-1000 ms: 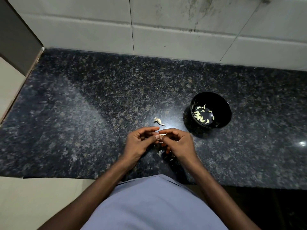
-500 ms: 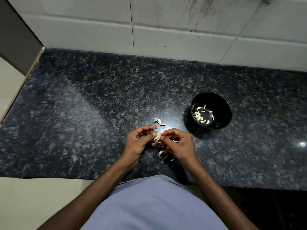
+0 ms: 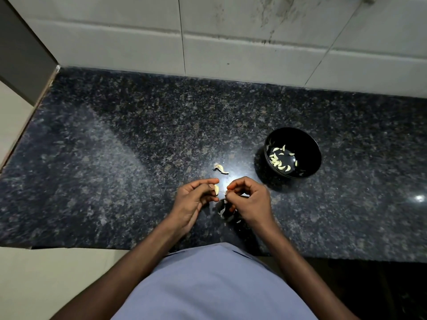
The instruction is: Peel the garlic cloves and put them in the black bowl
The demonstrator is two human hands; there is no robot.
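- Head view: black bowl (image 3: 309, 144), round and glossy, sits beyond and right of the right fingertips; a pile of pale peeled cloves (image 3: 280, 160) lies in it.
- Left hand (image 3: 193, 199) pinches a pale garlic clove (image 3: 216, 189) between thumb and curled fingers.
- Right hand (image 3: 250, 199), fingers curled, pinches a thin shred of skin (image 3: 225, 192).
- Versus half a second ago: hands have pulled slightly apart, clove more exposed.
- Garlic scrap (image 3: 220, 168) lies just beyond the fingertips on the speckled dark granite counter (image 3: 115, 169); papery peels (image 3: 225, 213) under the right hand.
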